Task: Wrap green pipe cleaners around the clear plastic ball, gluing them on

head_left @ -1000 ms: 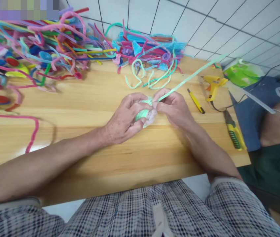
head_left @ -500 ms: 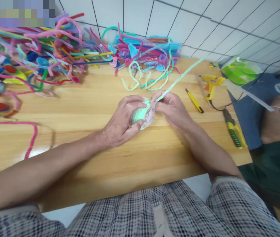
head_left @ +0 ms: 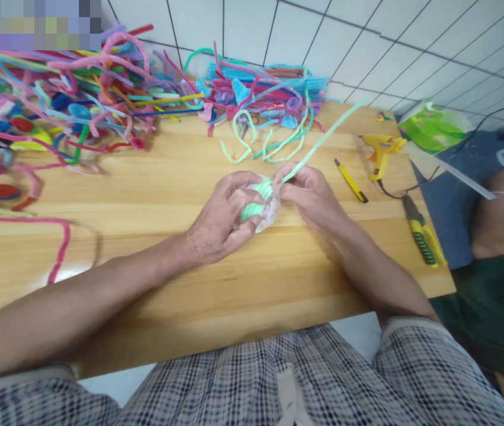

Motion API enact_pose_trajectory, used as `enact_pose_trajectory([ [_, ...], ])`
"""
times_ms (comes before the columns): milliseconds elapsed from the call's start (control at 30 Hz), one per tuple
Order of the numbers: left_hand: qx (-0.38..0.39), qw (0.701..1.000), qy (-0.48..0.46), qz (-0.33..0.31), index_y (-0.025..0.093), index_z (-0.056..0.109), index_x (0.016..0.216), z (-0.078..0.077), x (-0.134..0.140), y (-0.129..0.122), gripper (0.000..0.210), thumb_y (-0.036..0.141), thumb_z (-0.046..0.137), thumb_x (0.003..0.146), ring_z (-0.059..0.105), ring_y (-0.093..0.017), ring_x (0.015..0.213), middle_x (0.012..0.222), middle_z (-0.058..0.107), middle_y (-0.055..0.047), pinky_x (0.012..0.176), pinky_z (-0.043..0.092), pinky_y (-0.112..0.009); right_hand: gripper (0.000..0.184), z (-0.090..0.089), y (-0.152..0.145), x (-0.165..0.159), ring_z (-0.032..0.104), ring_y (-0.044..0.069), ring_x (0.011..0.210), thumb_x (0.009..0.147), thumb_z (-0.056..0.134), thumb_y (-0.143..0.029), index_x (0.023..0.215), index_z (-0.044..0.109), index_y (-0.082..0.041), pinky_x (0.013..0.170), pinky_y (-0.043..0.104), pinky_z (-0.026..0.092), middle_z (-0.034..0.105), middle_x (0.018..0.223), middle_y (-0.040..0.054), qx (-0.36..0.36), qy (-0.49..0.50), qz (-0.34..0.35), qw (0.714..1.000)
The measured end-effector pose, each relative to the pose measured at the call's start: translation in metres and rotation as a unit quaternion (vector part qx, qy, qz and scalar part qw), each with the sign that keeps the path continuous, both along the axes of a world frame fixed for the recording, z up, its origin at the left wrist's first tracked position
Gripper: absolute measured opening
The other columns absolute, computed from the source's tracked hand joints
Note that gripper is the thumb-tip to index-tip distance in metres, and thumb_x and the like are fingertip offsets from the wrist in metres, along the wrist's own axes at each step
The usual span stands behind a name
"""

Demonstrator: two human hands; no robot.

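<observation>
Above the middle of the table, my left hand (head_left: 222, 216) is closed around a small rounded piece wrapped in mint-green pipe cleaner (head_left: 252, 204). A whitish, crinkled patch shows on its right side. My right hand (head_left: 302, 189) pinches a long mint-green pipe cleaner (head_left: 323, 137) close to the piece's upper right edge. The free end of that pipe cleaner slants up and to the right. My fingers hide where it meets the wrapped piece.
Tangled coloured pipe cleaners (head_left: 114, 106) pile along the table's back left. Loose mint-green strands (head_left: 285, 151) lie beyond my hands. To the right are a yellow utility knife (head_left: 350, 180), a glue gun (head_left: 381, 152) and pliers (head_left: 420, 234). Another person's arm (head_left: 496, 219) is at far right.
The wrapped piece has turned slightly in my left hand, and the slanting pipe cleaner has shifted a little. Both hands keep nearly the same place and hold.
</observation>
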State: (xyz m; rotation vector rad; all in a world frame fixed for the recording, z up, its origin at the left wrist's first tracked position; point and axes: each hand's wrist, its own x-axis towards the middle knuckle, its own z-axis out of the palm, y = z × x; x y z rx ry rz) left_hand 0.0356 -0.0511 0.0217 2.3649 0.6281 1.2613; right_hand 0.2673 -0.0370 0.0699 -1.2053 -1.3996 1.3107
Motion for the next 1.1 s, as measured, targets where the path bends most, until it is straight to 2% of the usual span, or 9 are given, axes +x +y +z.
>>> enact_pose_trajectory([
  [200, -0.016, 1.000, -0.009, -0.001, 0.030, 0.047, 0.149, -0.0015, 0.0005, 0.0009, 0.043, 0.025, 0.063, 0.109, 0.059, -0.030, 0.148, 0.153, 0.061, -0.014, 0.125, 0.052, -0.055, 0.008, 0.0002, -0.0019, -0.0021, 0.057, 0.015, 0.072, 0.074, 0.074, -0.022, 0.079, 0.068, -0.024, 0.070, 0.030, 0.046, 0.062, 0.072, -0.0052, 0.010, -0.012, -0.008, 1.000],
  [467, -0.048, 0.999, -0.014, -0.017, 0.030, 0.048, 0.145, -0.0012, -0.0017, 0.0037, 0.040, 0.033, 0.064, 0.108, 0.058, -0.032, 0.148, 0.154, 0.060, -0.014, 0.125, 0.053, -0.056, 0.009, -0.0005, -0.0025, -0.0041, 0.057, 0.015, 0.073, 0.075, 0.076, -0.025, 0.078, 0.068, -0.025, 0.070, 0.031, 0.046, 0.063, 0.073, -0.0045, 0.011, -0.012, -0.013, 1.000],
  [667, -0.006, 1.000, -0.015, 0.000, 0.029, 0.047, 0.148, -0.0026, -0.0028, 0.0027, 0.049, 0.032, 0.068, 0.104, 0.059, -0.034, 0.150, 0.157, 0.059, -0.016, 0.125, 0.052, -0.059, 0.012, -0.0001, -0.0024, -0.0047, 0.056, 0.014, 0.071, 0.073, 0.079, -0.026, 0.079, 0.068, -0.024, 0.071, 0.031, 0.046, 0.063, 0.073, -0.0052, 0.003, -0.002, -0.017, 1.000],
  [900, 0.000, 1.000, 0.011, 0.000, 0.032, 0.050, 0.139, 0.0001, -0.0034, 0.0015, 0.037, 0.028, 0.065, 0.106, 0.061, -0.033, 0.149, 0.158, 0.062, -0.014, 0.123, 0.053, -0.060, 0.009, -0.0010, -0.0014, -0.0032, 0.058, 0.016, 0.075, 0.075, 0.075, -0.021, 0.079, 0.068, -0.025, 0.074, 0.033, 0.048, 0.061, 0.073, -0.0044, -0.005, -0.005, -0.018, 1.000],
  [1100, -0.003, 0.999, 0.036, -0.001, 0.032, 0.050, 0.140, 0.0008, -0.0052, 0.0029, 0.036, 0.029, 0.064, 0.107, 0.059, -0.033, 0.151, 0.159, 0.062, -0.014, 0.124, 0.052, -0.062, 0.011, -0.0015, -0.0018, -0.0022, 0.057, 0.017, 0.074, 0.077, 0.077, -0.022, 0.079, 0.067, -0.026, 0.073, 0.033, 0.046, 0.061, 0.074, -0.0041, -0.012, -0.012, -0.024, 1.000],
])
